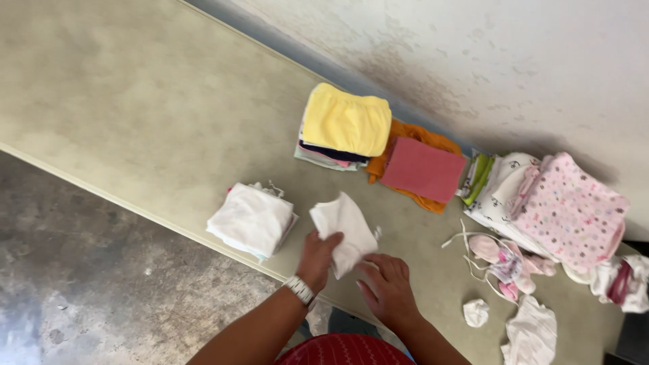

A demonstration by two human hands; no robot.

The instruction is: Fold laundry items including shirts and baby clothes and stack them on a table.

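Fingers (323,249) of the left hand (318,260) pinch a white cloth (345,230). Right hand (387,287) rests loosely spread beside it on the table (135,122).

On the long beige table (135,122), the left hand (318,257), a metal watch (299,289) on its wrist, grips a small white cloth garment (345,230) by its lower edge. The right hand (387,287) lies just right of it, fingers (367,278) bent against the garment's bottom corner. Left of the garment sits a folded white stack (251,220). Beyond it lies a pile topped by a yellow fabric piece (346,122), with a pink folded cloth (422,169) alongside, and a pink flowered garment (571,209) farther right.
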